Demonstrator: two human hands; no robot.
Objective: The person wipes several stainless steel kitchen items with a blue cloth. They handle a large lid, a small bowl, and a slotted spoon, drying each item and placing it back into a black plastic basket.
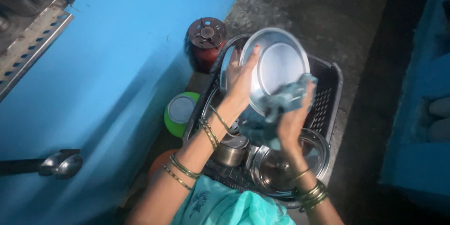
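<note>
the left hand [241,76] grips the rim of a round steel plate [280,65], tilting it face-up over a dark plastic dish basket [330,91] on the floor, while the right hand [294,112] presses a clutched blue-grey cloth [276,107] to its near edge to wipe it.

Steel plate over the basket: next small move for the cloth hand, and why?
Probably sweep the cloth on across the steel plate toward its upper rim. The right hand presses the bunched cloth only on the plate's lower edge, leaving most of the face uncovered, while the left hand steadies the plate's left rim above the dark basket of other steel vessels.
</note>
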